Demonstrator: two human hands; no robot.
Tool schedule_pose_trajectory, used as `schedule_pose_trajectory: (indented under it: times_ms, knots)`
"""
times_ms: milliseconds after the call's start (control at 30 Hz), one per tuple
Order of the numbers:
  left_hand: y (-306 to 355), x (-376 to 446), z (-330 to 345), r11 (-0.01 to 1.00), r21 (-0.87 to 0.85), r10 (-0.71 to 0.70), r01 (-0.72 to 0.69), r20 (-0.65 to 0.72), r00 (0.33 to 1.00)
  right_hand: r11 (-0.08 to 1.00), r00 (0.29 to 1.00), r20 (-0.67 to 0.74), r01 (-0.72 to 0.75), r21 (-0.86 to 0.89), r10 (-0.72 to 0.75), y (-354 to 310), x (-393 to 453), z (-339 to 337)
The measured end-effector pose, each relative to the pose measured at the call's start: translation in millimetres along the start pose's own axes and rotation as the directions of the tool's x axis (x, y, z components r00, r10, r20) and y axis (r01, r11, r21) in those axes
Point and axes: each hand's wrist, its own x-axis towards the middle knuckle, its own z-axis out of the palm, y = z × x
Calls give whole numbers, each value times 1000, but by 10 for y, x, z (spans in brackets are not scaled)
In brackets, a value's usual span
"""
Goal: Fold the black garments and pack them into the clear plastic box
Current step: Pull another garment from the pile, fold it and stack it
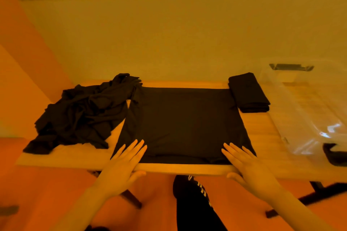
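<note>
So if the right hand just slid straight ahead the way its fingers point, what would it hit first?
Probably nothing solid soon: the right hand points up-left across the flat black garment, so it would slide over that cloth toward the table's far edge, likely missing the small folded black bundle.

One view only, head-worn, wide-angle. Looks forward and steeply down from above the near edge of the wooden table [187, 169], close in. Forearms enter from the bottom corners; a leg shows below the table edge. Wall fills the upper half. Edges bow from lens distortion.
</note>
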Motion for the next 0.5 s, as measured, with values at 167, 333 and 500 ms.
schedule_pose_trajectory:
  times_ms: [167, 333, 500]
  knots:
    - [6, -234, 70, 997, 1, 70, -71, -171, 983, 994, 988, -108, 109, -25, -111, 21, -198, 94]
    - [-32, -251, 54, 995, 8, 98, -101, -304, 948, 971, 923, -302, 229, -66, -238, -21, -279, 77]
    - [-97, -331, -68, 955, -276, 18, -109, -313, 950, 961, 940, -258, 255, 103, -222, 69, -304, -52]
